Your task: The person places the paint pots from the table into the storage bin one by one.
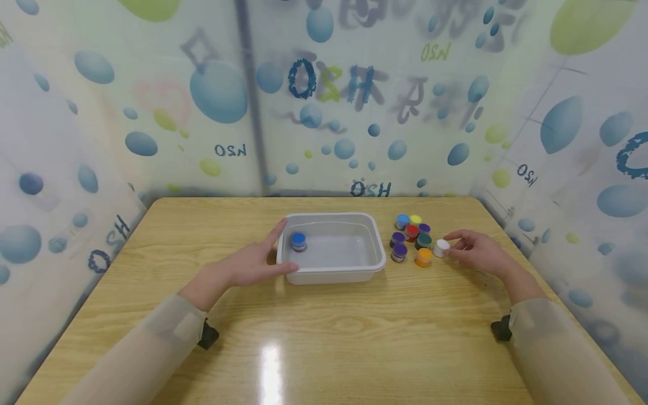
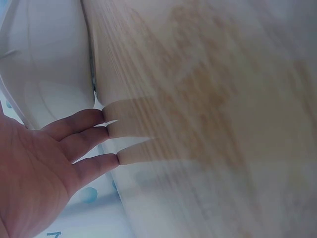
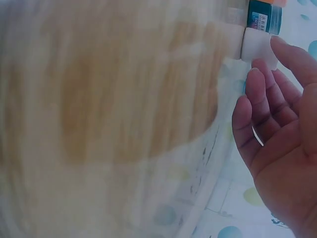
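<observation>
A light grey plastic tub (image 1: 334,275) stands on the table, with a blue-lidded paint jar (image 1: 298,242) inside near its left end. My left hand (image 1: 255,261) rests at the tub's left end, thumb on the front rim and fingers spread along the side. In the left wrist view, straight fingers (image 2: 89,136) reach beside the tub's wall (image 2: 49,54). To the right, my right hand (image 1: 478,251) pinches a small white jar (image 1: 441,248) between thumb and fingertips. The right wrist view shows the thumb against this white jar (image 3: 257,47), with the other fingers loosely bent below.
Several small paint jars cluster between the tub and my right hand, including an orange one (image 1: 423,257), a red one (image 1: 411,233), a dark green one (image 1: 423,242) and a purple one (image 1: 399,252). A printed curtain (image 1: 324,129) hangs behind the wooden table (image 1: 324,332).
</observation>
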`<state>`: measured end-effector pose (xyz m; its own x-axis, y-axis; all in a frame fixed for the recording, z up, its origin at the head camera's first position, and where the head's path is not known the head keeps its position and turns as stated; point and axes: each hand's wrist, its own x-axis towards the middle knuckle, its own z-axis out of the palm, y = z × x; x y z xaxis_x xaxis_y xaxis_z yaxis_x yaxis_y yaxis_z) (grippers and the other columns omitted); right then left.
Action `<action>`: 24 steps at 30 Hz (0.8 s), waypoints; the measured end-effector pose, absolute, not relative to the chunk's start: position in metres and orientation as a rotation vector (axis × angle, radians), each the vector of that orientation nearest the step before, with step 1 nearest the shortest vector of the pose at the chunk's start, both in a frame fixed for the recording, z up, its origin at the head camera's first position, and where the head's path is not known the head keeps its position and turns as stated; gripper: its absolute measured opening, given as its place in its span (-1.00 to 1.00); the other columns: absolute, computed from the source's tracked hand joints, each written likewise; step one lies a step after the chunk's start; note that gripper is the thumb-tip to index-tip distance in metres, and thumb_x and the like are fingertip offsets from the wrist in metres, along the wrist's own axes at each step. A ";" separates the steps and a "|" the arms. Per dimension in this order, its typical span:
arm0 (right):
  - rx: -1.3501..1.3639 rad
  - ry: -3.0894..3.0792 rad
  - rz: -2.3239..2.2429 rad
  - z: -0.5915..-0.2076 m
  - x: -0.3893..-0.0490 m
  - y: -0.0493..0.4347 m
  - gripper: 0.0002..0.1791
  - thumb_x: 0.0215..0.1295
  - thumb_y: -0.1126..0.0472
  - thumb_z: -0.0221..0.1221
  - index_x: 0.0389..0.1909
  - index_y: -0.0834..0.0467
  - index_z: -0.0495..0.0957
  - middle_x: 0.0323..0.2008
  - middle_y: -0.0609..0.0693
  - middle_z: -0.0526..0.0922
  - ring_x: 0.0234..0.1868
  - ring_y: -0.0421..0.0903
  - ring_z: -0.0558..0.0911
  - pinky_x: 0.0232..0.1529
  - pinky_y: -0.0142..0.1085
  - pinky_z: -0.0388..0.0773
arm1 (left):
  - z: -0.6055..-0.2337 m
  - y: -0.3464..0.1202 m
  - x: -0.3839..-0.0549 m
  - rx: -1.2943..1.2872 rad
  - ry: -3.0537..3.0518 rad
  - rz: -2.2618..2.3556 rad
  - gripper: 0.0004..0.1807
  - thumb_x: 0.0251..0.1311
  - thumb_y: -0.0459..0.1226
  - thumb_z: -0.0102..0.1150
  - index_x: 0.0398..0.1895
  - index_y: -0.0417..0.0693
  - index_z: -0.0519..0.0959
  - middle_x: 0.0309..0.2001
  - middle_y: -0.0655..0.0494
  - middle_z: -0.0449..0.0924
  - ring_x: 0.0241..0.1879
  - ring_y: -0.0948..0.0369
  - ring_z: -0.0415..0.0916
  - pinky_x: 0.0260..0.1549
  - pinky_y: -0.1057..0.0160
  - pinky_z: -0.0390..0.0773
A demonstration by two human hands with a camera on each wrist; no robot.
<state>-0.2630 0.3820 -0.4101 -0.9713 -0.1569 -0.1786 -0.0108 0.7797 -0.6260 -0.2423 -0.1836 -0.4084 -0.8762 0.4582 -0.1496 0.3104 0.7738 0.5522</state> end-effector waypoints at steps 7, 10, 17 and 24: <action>-0.122 2.742 -0.947 -0.412 -0.264 0.381 -0.36 0.55 -0.03 0.36 0.47 0.21 0.50 -0.02 0.15 0.70 -0.19 -0.01 0.65 -0.21 -0.28 0.67 | -0.408 -0.184 -0.242 0.602 2.691 0.773 0.31 0.38 0.48 0.14 0.83 0.29 -0.47 0.51 -0.50 0.43 0.39 -0.27 0.58 0.46 -0.32 0.46; -0.126 2.738 -0.947 -0.413 -0.264 0.380 -0.37 0.55 -0.03 0.36 0.46 0.20 0.51 -0.01 0.15 0.70 -0.18 0.00 0.65 -0.20 -0.28 0.68 | -0.408 -0.184 -0.241 0.606 2.691 0.774 0.31 0.38 0.48 0.14 0.83 0.28 -0.47 0.52 -0.50 0.42 0.42 -0.28 0.56 0.48 -0.33 0.45; -0.143 2.755 -0.961 -0.413 -0.264 0.379 -0.42 0.56 0.00 0.36 0.40 0.24 0.54 -0.03 0.15 0.70 -0.21 -0.03 0.63 -0.25 -0.30 0.67 | -0.408 -0.183 -0.241 0.600 2.697 0.762 0.31 0.38 0.49 0.12 0.83 0.29 -0.48 0.51 -0.50 0.44 0.41 -0.28 0.57 0.47 -0.33 0.45; -0.195 2.800 -1.013 -0.404 -0.259 0.381 -0.47 0.58 0.03 0.34 0.37 0.25 0.54 -0.08 0.14 0.71 -0.28 -0.06 0.67 -0.26 -0.26 0.71 | -0.408 -0.184 -0.242 0.611 2.696 0.767 0.30 0.40 0.48 0.12 0.83 0.28 -0.48 0.52 -0.50 0.42 0.43 -0.29 0.55 0.48 -0.33 0.45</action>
<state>-0.2588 0.3810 -0.4039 -0.9791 -0.1753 -0.1031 -0.0687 0.7623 -0.6435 -0.2416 -0.1838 -0.4080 -0.8741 0.4648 -0.1413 0.3210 0.7708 0.5502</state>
